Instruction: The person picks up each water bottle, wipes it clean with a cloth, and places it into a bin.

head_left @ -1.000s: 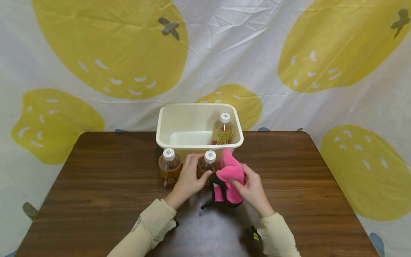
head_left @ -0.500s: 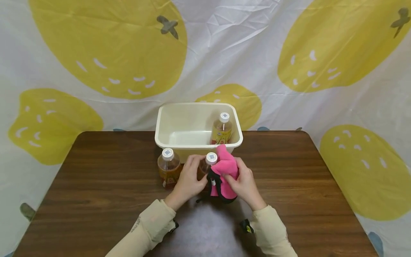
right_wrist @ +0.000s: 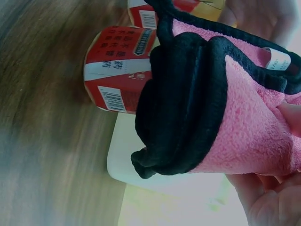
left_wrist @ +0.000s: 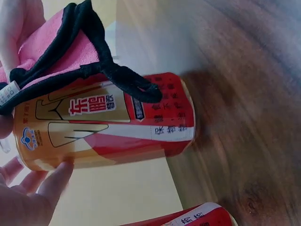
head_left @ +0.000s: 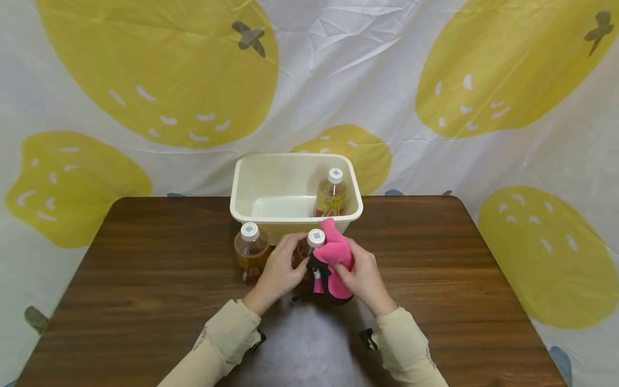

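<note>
My left hand (head_left: 280, 270) grips a drink bottle (head_left: 315, 237) with a white cap, upright on the table. In the left wrist view, its red and gold label (left_wrist: 96, 129) shows, and a thumb lies along it. My right hand (head_left: 366, 272) holds a folded pink cloth (head_left: 337, 251) with black edging against the bottle's right side. A black loop on the cloth hangs over the label in the left wrist view. The cloth (right_wrist: 254, 122) covers part of the bottle (right_wrist: 117, 70) in the right wrist view. The cloth hides some of my right fingers.
A second bottle (head_left: 253, 251) stands left of my left hand. Behind both is a cream plastic tub (head_left: 295, 220), with another bottle (head_left: 331, 200) upright at its right end. The brown wooden table (head_left: 159, 269) extends to both sides, and a lemon-print curtain (head_left: 329, 70) hangs behind.
My right hand has carried the cloth leftward, up against the bottle. My left hand has kept its grip on the bottle. The whole head view has shifted slightly.
</note>
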`<state>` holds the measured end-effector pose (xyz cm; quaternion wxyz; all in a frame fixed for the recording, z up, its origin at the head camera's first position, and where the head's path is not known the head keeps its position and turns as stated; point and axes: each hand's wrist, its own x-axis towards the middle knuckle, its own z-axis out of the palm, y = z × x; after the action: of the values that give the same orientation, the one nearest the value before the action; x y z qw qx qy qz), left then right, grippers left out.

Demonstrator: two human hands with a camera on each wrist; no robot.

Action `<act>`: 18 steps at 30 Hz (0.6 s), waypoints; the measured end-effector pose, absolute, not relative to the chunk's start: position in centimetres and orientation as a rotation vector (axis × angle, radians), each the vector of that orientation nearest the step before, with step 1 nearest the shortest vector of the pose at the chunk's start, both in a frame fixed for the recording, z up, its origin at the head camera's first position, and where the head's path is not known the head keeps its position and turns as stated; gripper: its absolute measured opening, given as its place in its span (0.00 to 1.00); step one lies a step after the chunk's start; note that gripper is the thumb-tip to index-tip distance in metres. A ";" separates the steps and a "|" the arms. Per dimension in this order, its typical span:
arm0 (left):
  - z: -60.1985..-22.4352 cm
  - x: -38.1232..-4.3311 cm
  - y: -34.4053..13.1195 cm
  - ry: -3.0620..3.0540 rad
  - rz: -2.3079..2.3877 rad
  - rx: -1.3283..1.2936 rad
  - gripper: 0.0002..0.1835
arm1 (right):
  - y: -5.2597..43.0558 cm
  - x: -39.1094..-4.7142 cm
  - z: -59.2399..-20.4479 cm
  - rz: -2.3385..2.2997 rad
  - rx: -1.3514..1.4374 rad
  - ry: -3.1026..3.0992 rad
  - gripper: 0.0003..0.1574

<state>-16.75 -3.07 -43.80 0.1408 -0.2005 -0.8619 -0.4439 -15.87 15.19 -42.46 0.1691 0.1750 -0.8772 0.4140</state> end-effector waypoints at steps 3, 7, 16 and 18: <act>-43.7 -16.9 -3.0 -2.503 -1.273 -0.561 0.24 | 15.2 -15.8 -42.6 1.131 0.498 -2.471 0.22; -43.6 -16.9 -2.9 -2.513 -1.249 -0.548 0.23 | 15.1 -15.5 -43.1 1.104 0.505 -2.413 0.21; -43.5 -17.1 -3.0 -2.559 -1.255 -0.541 0.23 | 15.8 -15.4 -46.0 1.101 0.496 -2.389 0.19; -43.7 -17.1 -3.1 -2.567 -1.248 -0.543 0.23 | 15.9 -15.2 -47.6 1.067 0.478 -2.467 0.18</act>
<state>-17.10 -3.12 -43.71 0.1181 -0.1855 -0.8774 -0.4265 -15.19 15.87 -47.58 0.2041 0.1715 -0.8846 0.3825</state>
